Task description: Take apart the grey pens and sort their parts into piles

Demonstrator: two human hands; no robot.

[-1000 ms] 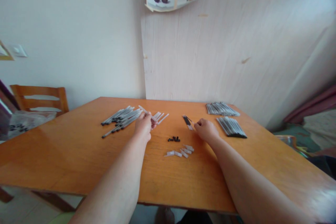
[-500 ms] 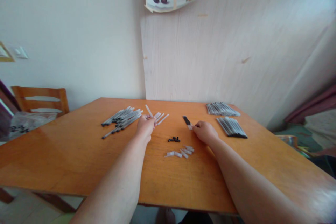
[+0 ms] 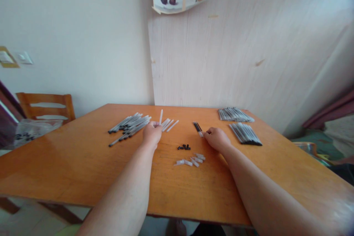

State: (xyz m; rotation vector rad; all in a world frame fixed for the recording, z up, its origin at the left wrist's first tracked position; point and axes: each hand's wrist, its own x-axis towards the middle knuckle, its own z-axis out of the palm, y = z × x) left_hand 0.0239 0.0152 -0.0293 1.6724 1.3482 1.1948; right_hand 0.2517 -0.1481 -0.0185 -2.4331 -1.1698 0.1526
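My left hand [image 3: 152, 134] is closed around a clear pen barrel [image 3: 160, 116] that points almost straight up. Just right of it lie a few more clear barrels [image 3: 170, 124]. My right hand [image 3: 217, 138] pinches the near end of a thin black-and-white refill [image 3: 197, 127] that rests on the orange wooden table [image 3: 83, 162]. Between my hands sit small black caps [image 3: 184, 147] and several clear tips [image 3: 192, 160]. A loose heap of grey pens [image 3: 128, 125] lies left of my left hand.
Two neat stacks of grey pens [image 3: 234, 114] [image 3: 245, 134] lie at the table's far right. A wooden chair [image 3: 45, 105] with a plastic bag [image 3: 27, 131] stands at the left. A pale wood panel [image 3: 221, 51] rises behind the table.
The barrel in my left hand has swung from leaning left to nearly upright. My right hand stayed on the refill and barely shifted.
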